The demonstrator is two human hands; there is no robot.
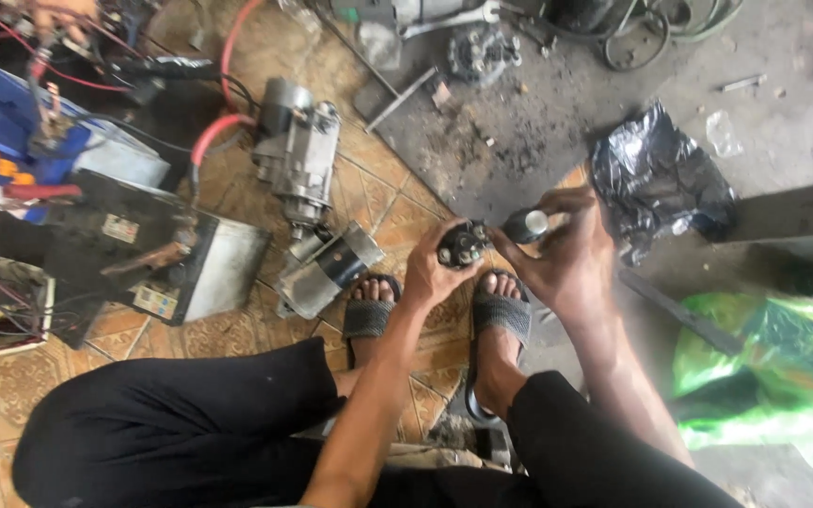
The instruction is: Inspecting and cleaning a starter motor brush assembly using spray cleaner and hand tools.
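Above my sandalled feet, my left hand [435, 268] clamped the small dark motor part [463, 246]. My right hand [566, 254] pinched a short cylinder [525, 226] against it; I judged steady alignment mattered most.

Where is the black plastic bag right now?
Head view, right of centre: the black plastic bag lies crumpled on grey floor, just beyond the right hand.

A small motor part [463, 246] was held between both hands, right above the sandalled feet [435, 315]. A starter motor [298, 150] was laid on the floor further left, batteries [96, 207] beyond it, crumpled bag [656, 179] off right.
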